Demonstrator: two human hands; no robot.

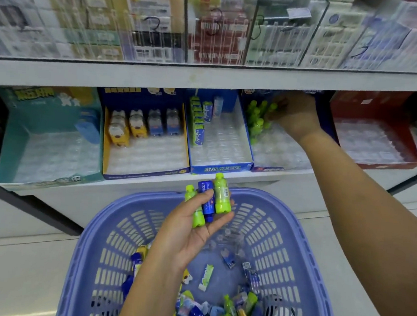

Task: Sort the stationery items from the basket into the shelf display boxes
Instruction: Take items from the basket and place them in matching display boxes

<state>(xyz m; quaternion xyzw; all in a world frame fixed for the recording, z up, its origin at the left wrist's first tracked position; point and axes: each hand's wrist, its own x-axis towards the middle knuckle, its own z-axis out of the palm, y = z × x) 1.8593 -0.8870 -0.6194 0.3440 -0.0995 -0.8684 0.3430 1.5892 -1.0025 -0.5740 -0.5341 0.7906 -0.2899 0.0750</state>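
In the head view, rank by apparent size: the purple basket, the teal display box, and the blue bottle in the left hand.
1. purple basket, though it sits nearest the camera.
2. teal display box.
3. blue bottle in the left hand, clearly smallest.

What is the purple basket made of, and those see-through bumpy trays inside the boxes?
The purple basket looks like moulded plastic with a smooth, slightly shiny finish: one even colour, neat slotted walls. The tray in the blue box looks like thin clear plastic, glossy and pressed into rows of pockets.
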